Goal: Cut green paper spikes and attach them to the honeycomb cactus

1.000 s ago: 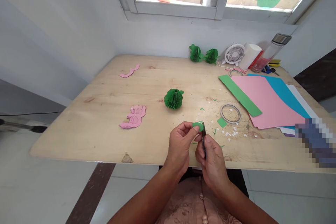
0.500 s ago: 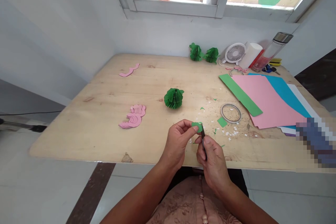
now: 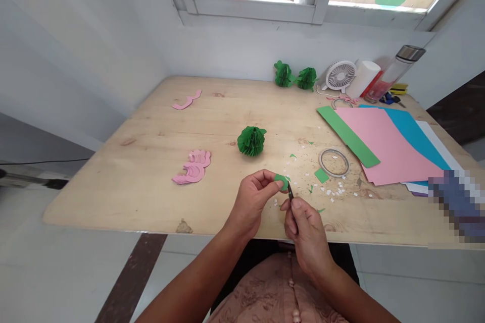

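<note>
Between the thumb and fingers of my left hand is a small green paper piece with a rounded edge. My right hand is closed around dark scissors, whose blades touch the right edge of that piece. Just beyond my hands sits a folded green paper ball. A green paper square lies to the right, beside a roll of tape, among white and green scraps.
Pink wavy cutouts lie at the left, with another pink strip farther back. Coloured sheets cover the right side. Two green paper shapes, a small fan and a bottle stand along the wall.
My left hand has shifted slightly left with the green piece. The scissor blades have moved a little left and look closer together.
</note>
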### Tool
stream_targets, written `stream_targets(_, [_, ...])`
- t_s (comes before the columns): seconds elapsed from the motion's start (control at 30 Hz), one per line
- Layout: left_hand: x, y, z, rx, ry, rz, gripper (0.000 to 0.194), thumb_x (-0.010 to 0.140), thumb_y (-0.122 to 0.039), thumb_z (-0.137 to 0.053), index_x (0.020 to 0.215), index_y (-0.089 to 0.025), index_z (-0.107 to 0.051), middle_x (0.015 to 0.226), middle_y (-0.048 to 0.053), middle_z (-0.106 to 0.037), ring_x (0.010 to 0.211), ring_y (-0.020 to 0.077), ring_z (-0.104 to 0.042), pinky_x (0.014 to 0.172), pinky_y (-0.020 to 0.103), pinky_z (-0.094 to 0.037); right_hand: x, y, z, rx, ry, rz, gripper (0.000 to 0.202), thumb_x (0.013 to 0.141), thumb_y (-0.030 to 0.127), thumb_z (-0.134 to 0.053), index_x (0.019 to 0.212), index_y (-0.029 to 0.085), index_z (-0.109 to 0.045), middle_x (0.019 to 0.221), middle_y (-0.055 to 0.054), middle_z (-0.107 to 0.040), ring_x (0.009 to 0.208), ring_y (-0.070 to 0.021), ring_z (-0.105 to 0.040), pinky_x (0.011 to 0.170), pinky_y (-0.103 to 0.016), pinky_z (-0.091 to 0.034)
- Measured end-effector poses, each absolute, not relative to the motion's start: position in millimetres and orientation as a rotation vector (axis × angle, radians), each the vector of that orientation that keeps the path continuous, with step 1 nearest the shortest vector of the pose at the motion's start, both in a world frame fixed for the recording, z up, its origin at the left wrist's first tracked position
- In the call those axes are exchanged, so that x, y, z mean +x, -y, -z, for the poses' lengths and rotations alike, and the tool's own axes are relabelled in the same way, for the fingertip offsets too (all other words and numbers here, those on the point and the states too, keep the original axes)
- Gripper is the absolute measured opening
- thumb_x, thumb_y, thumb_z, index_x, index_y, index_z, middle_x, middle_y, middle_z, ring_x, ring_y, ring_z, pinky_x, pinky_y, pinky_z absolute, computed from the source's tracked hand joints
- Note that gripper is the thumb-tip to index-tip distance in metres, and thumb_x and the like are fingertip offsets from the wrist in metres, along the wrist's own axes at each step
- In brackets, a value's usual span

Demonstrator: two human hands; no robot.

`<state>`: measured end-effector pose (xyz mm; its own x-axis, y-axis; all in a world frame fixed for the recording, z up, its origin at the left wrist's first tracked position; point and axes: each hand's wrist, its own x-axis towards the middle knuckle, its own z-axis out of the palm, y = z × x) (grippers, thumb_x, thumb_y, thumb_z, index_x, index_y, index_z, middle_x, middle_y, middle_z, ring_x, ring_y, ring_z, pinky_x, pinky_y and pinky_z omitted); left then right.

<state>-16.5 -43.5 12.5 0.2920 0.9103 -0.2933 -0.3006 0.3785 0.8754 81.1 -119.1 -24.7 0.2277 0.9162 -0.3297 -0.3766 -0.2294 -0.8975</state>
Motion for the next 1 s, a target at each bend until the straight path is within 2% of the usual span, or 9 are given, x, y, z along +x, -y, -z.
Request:
stream_targets(0.33, [-27,38,-15,0.850,-0.969,-0.945,0.011,0.060,-0.019,-0.074,0.063,-0.015,-0.064,0.062,0.001,-0.062,0.058,0.0114,-0.054,0.062,0.025,-0.045,88,120,23,-1.289,0.678,-1.400,0.038,0.083,0.055,-0.053,0.079,0.017,-0.059,0.047,0.009,-0.031,0.041,-0.0072,-0.020,0.038,-0.021,-0.013])
stream_targets(0.67, [-26,39,-16,0.887,-0.925,-0.835,0.013,0.060,-0.018,-0.074,0.072,-0.015,-0.067,0.060,0.000,-0.061,0.058,0.0109,-0.053,0.060,0.024,-0.041,92,116,25,-1.281,0.710,-1.369,0.037,0.083,0.054,-0.054,0.079,0.017,-0.058,0.046,0.010,-0.028,0.040,-0.0072,-0.018,0.038,-0.022,-0.012])
stream_targets(1.0, [-22,40,-17,0.896,-0.907,-0.824,0.013,0.060,-0.019,-0.073,0.070,-0.015,-0.066,0.058,0.000,-0.061,0.055,0.0109,-0.052,0.058,0.024,-0.042,90,115,28,-1.296,0.710,-1.302,0.037,0.084,0.054,-0.053,0.074,0.019,-0.055,0.046,0.009,-0.030,0.041,-0.0076,-0.021,0.039,-0.022,-0.014])
